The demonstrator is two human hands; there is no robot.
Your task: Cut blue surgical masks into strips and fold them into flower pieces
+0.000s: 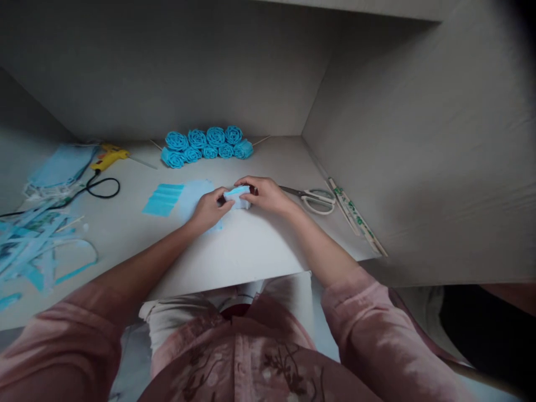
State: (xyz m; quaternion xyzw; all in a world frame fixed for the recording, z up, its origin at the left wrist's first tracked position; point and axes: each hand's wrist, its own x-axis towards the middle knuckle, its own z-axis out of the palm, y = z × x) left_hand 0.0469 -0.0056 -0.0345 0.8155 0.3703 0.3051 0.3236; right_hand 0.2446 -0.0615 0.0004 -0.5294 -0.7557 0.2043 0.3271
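Gray walls stand on three sides of a pale table (259,251), and I see someone in pink sleeves (355,318) working at it. Near the middle, the two hands hold one small blue piece (238,197) between them, just above the table or on it; I can't tell which. The left hand (208,209) has the left end, with the thumb and fingertips pinched close on it. The right hand (268,194) has the right end, its pointing finger bent over the top and its thumb pressed on the front. The fingers of both are open only as wide as the piece. Under and beside the left hand is a light blue sheet (195,192), and left of that lies a bright blue strip (164,200) with creases. Scissors (319,201) lie just past the right hand, their handles pointing away from it. Nine blue roses (209,146) sit in two rows at the back. Far left are a yellow glue gun (109,157) and a messy heap of blue scraps (37,245). Thin sticks (355,216) lie by the right wall.
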